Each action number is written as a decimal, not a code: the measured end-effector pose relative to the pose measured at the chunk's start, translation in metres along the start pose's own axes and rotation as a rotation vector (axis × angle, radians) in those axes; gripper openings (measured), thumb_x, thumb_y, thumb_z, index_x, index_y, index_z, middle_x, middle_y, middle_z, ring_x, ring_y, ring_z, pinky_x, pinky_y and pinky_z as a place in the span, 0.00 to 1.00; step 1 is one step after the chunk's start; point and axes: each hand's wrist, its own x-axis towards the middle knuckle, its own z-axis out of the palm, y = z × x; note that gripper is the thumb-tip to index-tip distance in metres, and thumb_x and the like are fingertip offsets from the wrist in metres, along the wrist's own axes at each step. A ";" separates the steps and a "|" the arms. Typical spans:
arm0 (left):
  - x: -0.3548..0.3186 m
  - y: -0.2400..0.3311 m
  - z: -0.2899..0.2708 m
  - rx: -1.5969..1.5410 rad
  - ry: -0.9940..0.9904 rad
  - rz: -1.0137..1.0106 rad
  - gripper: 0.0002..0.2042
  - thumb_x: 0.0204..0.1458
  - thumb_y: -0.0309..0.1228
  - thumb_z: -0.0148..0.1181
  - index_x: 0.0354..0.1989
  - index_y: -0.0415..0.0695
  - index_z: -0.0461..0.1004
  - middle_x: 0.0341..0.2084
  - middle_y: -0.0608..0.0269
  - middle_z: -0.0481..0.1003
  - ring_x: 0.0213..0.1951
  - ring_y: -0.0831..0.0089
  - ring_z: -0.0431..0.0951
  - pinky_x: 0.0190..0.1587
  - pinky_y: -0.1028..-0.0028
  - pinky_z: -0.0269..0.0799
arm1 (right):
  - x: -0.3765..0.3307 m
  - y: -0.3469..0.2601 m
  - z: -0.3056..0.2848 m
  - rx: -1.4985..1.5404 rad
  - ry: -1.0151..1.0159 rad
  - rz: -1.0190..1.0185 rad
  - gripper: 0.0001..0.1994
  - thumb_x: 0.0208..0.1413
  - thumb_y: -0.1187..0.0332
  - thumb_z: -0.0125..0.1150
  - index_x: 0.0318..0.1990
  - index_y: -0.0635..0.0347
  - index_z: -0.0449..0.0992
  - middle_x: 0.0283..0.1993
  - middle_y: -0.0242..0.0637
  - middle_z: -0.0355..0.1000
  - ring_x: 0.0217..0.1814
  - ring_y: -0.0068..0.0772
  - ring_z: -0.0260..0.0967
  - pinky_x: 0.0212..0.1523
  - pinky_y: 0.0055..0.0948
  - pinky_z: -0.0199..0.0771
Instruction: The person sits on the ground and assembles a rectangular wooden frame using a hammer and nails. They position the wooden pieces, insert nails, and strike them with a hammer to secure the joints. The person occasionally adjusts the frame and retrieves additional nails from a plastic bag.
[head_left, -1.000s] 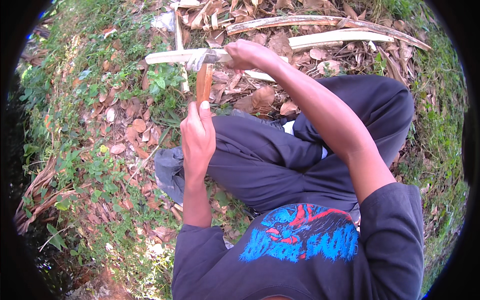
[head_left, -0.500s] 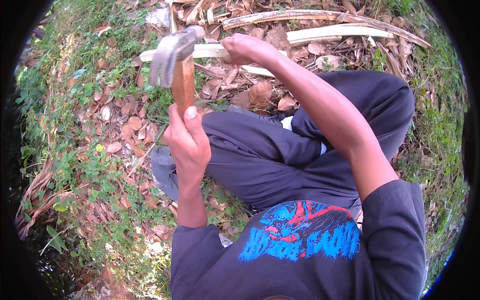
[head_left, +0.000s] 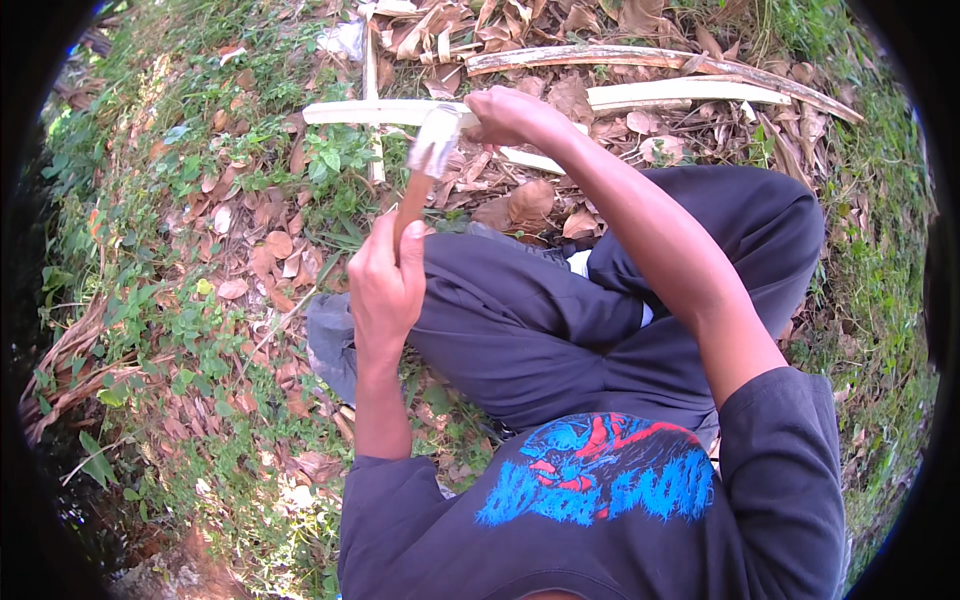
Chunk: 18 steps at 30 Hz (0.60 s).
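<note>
Ground (head_left: 180, 330) is covered with grass and dry leaves. Pale wooden strip (head_left: 370, 110) is laid across the far side, pinned by right hand (head_left: 515, 115), fingers closed on it. Hammer (head_left: 425, 165) is gripped at its wooden handle by left hand (head_left: 385, 285), head blurred, just beside the strip.

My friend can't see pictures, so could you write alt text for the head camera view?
A seated person's left hand grips a wooden-handled hammer, its head down by a pale strip of wood that the right hand holds on leaf-strewn ground.
</note>
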 end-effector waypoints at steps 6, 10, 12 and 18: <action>0.010 -0.006 0.017 -0.035 -0.068 -0.046 0.17 0.69 0.38 0.49 0.34 0.34 0.70 0.18 0.45 0.70 0.21 0.46 0.71 0.26 0.57 0.64 | -0.002 -0.002 0.003 -0.013 0.024 -0.021 0.12 0.60 0.64 0.63 0.43 0.64 0.75 0.32 0.40 0.82 0.41 0.39 0.81 0.44 0.40 0.80; 0.012 -0.028 0.007 -0.057 0.002 -0.123 0.21 0.70 0.43 0.47 0.34 0.35 0.71 0.15 0.53 0.68 0.17 0.59 0.68 0.24 0.63 0.63 | -0.002 -0.003 0.001 0.006 0.011 -0.002 0.13 0.57 0.61 0.63 0.37 0.64 0.79 0.33 0.43 0.82 0.41 0.44 0.81 0.45 0.41 0.81; 0.009 -0.033 0.003 -0.111 0.028 -0.155 0.21 0.70 0.44 0.47 0.34 0.35 0.71 0.15 0.56 0.68 0.17 0.65 0.68 0.23 0.64 0.62 | -0.002 -0.003 0.001 -0.019 0.008 -0.002 0.14 0.57 0.60 0.63 0.41 0.64 0.78 0.34 0.44 0.82 0.42 0.46 0.81 0.46 0.42 0.81; -0.002 -0.072 -0.007 0.044 0.010 -0.427 0.21 0.69 0.45 0.46 0.41 0.35 0.73 0.22 0.41 0.73 0.29 0.41 0.74 0.35 0.51 0.67 | -0.008 -0.006 -0.005 -0.039 -0.013 0.026 0.27 0.59 0.51 0.58 0.56 0.65 0.70 0.48 0.56 0.78 0.51 0.55 0.77 0.53 0.49 0.77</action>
